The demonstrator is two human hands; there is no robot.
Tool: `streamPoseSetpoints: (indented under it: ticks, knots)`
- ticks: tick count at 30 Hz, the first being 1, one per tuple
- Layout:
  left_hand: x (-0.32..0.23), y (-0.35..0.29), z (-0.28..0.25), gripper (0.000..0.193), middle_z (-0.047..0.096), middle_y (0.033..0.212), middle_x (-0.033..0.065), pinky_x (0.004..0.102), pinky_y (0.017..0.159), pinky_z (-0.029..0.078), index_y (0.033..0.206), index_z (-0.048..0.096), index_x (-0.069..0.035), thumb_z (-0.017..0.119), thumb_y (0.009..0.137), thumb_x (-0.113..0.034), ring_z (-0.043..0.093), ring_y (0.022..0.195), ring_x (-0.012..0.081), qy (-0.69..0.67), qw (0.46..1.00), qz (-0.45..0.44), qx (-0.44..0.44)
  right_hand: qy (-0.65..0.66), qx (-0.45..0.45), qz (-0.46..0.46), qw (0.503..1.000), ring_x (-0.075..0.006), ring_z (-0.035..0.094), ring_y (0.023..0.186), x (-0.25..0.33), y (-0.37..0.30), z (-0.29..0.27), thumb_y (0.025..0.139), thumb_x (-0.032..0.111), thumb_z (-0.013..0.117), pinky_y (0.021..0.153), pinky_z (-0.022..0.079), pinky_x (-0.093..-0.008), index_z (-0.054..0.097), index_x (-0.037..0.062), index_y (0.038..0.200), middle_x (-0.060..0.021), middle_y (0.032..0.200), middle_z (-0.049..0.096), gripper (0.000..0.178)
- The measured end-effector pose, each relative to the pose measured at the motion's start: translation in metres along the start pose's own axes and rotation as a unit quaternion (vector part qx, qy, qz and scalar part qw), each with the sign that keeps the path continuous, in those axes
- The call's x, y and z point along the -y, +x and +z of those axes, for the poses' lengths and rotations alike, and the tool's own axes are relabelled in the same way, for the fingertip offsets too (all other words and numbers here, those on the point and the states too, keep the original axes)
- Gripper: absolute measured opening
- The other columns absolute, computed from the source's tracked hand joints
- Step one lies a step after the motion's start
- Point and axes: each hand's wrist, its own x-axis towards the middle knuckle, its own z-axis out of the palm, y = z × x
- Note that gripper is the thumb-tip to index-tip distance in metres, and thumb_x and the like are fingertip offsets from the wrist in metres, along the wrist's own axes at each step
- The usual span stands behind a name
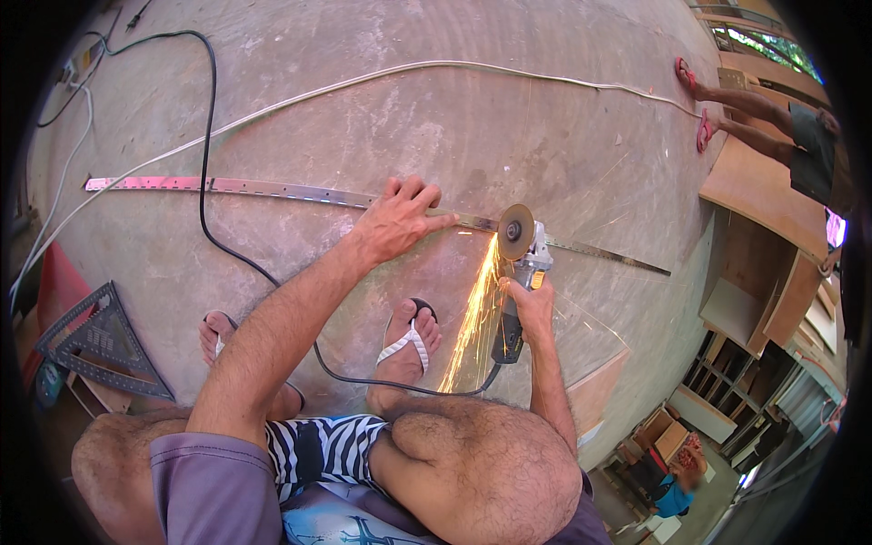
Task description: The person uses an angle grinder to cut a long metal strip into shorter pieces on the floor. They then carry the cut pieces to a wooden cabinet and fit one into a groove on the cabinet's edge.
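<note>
A long thin metal strip lies across the concrete floor. My left hand presses flat on the strip near its middle. My right hand is shut around the body of an angle grinder. Its disc touches the strip just right of my left hand, and orange sparks spray down toward my right foot in a sandal. The grinder's black cord loops past my feet and runs off to the upper left.
A grey triangular square lies at the left. A white cable crosses the floor farther away. Another person's legs in pink sandals stand at the upper right beside wooden boards and cabinets. A person in blue sits at lower right.
</note>
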Motion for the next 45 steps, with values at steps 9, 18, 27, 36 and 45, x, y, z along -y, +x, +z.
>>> streamPoseSetpoints:
  ticks: [9,18,27,36,45]
  knots:
    - [0.001,0.001,0.002,0.047,0.057,0.119,0.0005,0.0436,0.102,0.04,0.14,0.076,-0.038,0.062,0.101,-0.015,0.053,0.119,0.0211,-0.012,1.0,0.003,-0.01,0.017,0.008,-0.01,1.0,-0.0155,0.07,0.067,0.001,0.0,0.0,0.086,0.014,0.088,0.06,0.059,-0.0336,0.065,0.0015,0.118,-0.0055,0.092,0.072,0.041]
    - [0.004,0.0,-0.001,0.056,0.059,0.122,0.0044,0.0454,0.103,0.041,0.142,0.075,-0.034,0.064,0.095,-0.007,0.055,0.121,0.0259,-0.044,0.999,0.006,-0.003,0.054,-0.002,0.011,0.998,-0.0172,0.072,0.066,0.027,-0.015,-0.016,0.086,0.015,0.089,0.059,0.06,-0.0344,0.062,0.0012,0.118,-0.0067,0.089,0.071,0.044]
    - [0.004,0.009,-0.011,0.045,0.064,0.123,0.0104,0.0476,0.102,0.043,0.141,0.065,-0.013,0.075,0.098,-0.02,0.057,0.117,0.0318,0.017,0.998,-0.048,0.032,0.26,0.039,0.052,0.963,-0.0241,0.076,0.071,-0.017,-0.041,-0.048,0.099,0.037,0.077,0.065,0.064,-0.0408,0.063,-0.0001,0.127,-0.0126,0.095,0.075,0.049]
    - [0.0,0.022,-0.015,0.023,0.065,0.113,0.0146,0.0479,0.095,0.048,0.114,0.063,-0.007,0.076,0.099,-0.02,0.06,0.108,0.0366,0.059,0.994,-0.034,0.084,0.544,0.04,-0.007,0.838,-0.0313,0.078,0.083,-0.079,-0.068,-0.058,0.11,0.075,0.042,0.074,0.064,-0.0461,0.059,0.0005,0.141,-0.0175,0.105,0.075,0.083]
    - [-0.021,0.033,-0.051,0.02,0.077,0.098,0.018,0.0526,0.081,0.054,0.114,0.061,-0.006,0.073,0.104,-0.019,0.073,0.094,0.0411,-0.064,0.978,-0.135,0.148,0.318,0.004,0.022,0.948,-0.0191,0.073,0.071,-0.098,-0.08,-0.051,0.096,0.03,0.087,0.065,0.061,-0.0358,0.063,-0.0008,0.128,-0.0091,0.092,0.073,0.05]
